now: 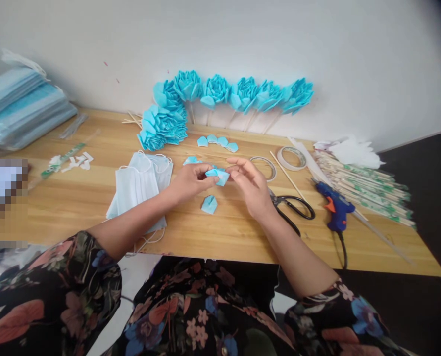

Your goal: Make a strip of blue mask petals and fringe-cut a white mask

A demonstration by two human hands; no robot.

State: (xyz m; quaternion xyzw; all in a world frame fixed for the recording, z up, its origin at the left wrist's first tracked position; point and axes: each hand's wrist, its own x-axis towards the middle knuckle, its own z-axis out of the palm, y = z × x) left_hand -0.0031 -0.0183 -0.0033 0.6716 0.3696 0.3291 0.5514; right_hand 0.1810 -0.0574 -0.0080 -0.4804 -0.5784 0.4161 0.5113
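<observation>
My left hand [190, 180] pinches a small folded light-blue petal piece [218, 175] above the wooden table [94, 207]. My right hand [250, 185] is at the piece's right end, thumb and fingers touching it, the other fingers loosely curled. Another folded blue petal [209, 203] lies on the table just below my hands. A further blue piece [191, 160] peeks out behind my left hand. Several more petals [217, 142] lie in a row farther back.
Blue paper-like flowers on sticks [238, 94] lean on the wall. A pile of face masks [140, 183] lies left of my hands; mask packs [20, 109] sit far left. Right of my hands: tape rolls [292, 158], scissors [292, 205], blue glue gun [335, 205], wrapped chopsticks [368, 188].
</observation>
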